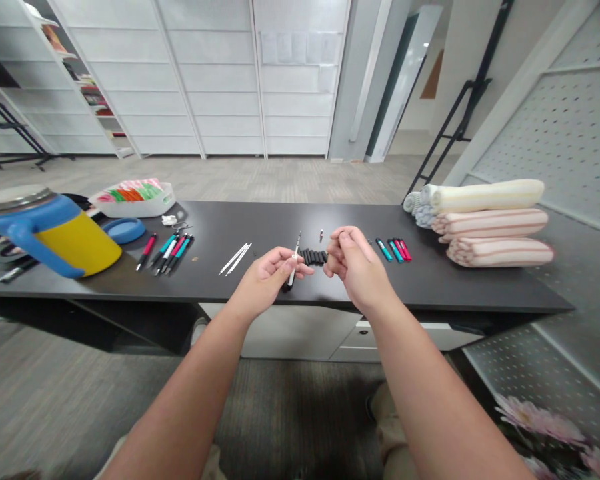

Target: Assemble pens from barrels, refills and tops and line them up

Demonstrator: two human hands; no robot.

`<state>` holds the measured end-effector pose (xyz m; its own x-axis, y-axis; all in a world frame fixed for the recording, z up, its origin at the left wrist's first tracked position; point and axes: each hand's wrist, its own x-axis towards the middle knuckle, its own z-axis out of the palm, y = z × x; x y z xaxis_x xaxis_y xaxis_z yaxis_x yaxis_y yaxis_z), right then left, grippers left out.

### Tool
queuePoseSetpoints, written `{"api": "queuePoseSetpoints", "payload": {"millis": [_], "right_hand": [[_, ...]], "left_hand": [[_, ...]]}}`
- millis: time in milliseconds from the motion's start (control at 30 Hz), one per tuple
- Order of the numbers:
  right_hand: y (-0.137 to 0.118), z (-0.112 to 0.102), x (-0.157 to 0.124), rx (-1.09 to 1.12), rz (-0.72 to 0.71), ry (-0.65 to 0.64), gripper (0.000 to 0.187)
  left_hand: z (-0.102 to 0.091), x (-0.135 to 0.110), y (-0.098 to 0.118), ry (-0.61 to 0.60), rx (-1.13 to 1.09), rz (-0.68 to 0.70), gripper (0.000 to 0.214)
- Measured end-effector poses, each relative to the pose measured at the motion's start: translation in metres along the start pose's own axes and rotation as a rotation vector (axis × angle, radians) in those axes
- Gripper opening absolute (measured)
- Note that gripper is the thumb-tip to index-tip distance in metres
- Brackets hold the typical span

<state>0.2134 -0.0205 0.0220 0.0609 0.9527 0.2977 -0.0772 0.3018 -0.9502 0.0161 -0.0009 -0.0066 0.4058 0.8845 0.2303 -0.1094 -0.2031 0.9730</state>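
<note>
My left hand [273,270] is closed on a thin white pen refill [295,262], held upright above the front of the black table [260,227]. Just right of it, my right hand [353,257] is pinched shut over a row of black pen grips [314,256]; what its fingers hold is hidden. White refills [235,259] lie to the left. Assembled pens [170,252] lie further left, and a few more pens [394,249] lie right of my right hand. A small pen part [321,235] lies behind the grips.
A blue and yellow jug [55,233] stands at the table's left end beside a blue lid [124,230] and a white tray of coloured pieces [135,197]. Rolled towels [485,223] are stacked at the right. Shelving lines the far left wall.
</note>
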Motion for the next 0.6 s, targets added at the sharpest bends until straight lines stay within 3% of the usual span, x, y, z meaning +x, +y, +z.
{"api": "queuePoseSetpoints", "payload": {"millis": [133, 600], "right_hand": [[0.0007, 0.0024, 0.0018, 0.076, -0.008, 0.044, 0.035], [-0.0077, 0.0013, -0.0005, -0.108, -0.099, 0.176, 0.048]], "left_hand": [[0.0003, -0.0003, 0.0002, 0.011, 0.009, 0.015, 0.038], [-0.0019, -0.004, 0.0089, -0.091, 0.231, -0.014, 0.04]]}}
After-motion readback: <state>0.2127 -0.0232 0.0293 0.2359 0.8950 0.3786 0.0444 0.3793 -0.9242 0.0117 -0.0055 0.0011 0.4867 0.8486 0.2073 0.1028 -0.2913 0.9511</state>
